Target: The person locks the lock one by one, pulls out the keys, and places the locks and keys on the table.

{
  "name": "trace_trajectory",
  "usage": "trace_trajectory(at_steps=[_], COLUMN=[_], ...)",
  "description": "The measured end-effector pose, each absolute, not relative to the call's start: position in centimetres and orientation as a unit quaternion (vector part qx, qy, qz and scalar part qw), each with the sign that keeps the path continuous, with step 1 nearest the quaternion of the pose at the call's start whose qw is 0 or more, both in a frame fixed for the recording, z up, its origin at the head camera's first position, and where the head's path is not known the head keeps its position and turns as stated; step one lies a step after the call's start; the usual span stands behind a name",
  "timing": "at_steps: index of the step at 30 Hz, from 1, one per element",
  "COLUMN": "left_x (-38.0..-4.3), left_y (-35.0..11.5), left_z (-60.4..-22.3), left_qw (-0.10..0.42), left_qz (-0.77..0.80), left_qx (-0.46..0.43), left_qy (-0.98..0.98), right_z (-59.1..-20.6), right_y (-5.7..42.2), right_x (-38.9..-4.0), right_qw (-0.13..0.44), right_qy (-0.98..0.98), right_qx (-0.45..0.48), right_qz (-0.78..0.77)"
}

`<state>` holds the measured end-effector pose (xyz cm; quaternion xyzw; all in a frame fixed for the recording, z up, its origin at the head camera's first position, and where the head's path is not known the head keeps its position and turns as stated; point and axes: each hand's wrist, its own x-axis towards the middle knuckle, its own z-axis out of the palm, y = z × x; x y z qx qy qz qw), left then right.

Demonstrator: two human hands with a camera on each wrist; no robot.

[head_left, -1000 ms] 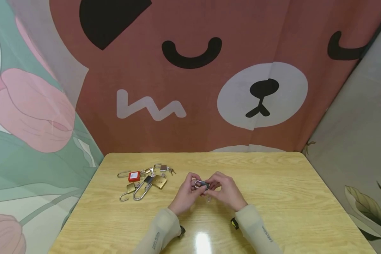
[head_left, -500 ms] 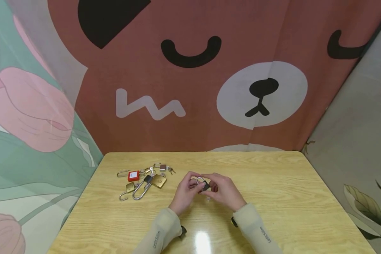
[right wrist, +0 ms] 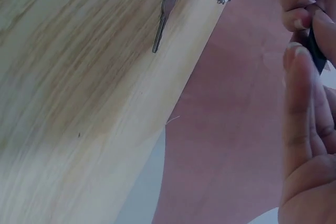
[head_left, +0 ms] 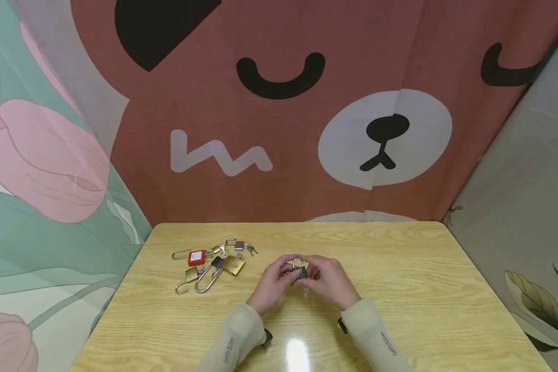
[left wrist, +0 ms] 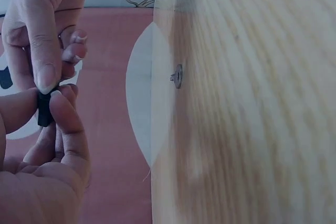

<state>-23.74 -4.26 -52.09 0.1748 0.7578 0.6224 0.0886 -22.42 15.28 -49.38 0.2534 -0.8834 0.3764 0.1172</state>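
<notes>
Between both hands, low over the middle of the table, is a small padlock (head_left: 300, 274) with a dark body and a silver shackle pointing away from me. My left hand (head_left: 270, 285) pinches its body, the thumb across the front. From the other side my right hand (head_left: 332, 281) pinches it too, and its index finger reaches towards the shackle top. The left wrist view shows the dark body (left wrist: 44, 111) edge-on among the fingertips. Fingers hide much of the lock. A loose key (right wrist: 165, 15) lies on the table below the hands.
On the left of the wooden table (head_left: 423, 310) lie several padlocks with shackles and keys: a red one (head_left: 196, 258), a large brass one (head_left: 233, 266), a long-shackle one (head_left: 208, 279) and a brown one (head_left: 239, 246). A printed curtain (head_left: 279, 196) hangs behind the table.
The padlock has turned in the fingers: its shackle pointed left, then up-left, and now points away from me. Both hands stay in nearly the same place. The other padlocks have not moved.
</notes>
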Motion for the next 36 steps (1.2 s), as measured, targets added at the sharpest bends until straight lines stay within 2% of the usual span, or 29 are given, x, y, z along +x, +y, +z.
trace_trajectory(at_steps=[10,21,36], left_x=[-23.8,-23.9,-24.0], left_y=[-4.3,-4.4,-4.5], left_z=[-52.5,-53.1,-53.9], left_qw=[0.108,0.105,0.088], left_qz=[0.637,0.528,0.421], left_qx=[0.174,0.171,0.222], left_qy=[0.743,0.825,0.875], right_z=[-49.6,-50.9,-52.7], right_y=[15.3,15.5,15.1], right_x=[-22.8,-23.8,-24.9], right_qw=[0.068,-0.029,-0.063], right_qy=[-0.904,-0.902,-0.911], right_qx=[0.203,0.179,0.181], right_qz=[0.371,0.393,0.365])
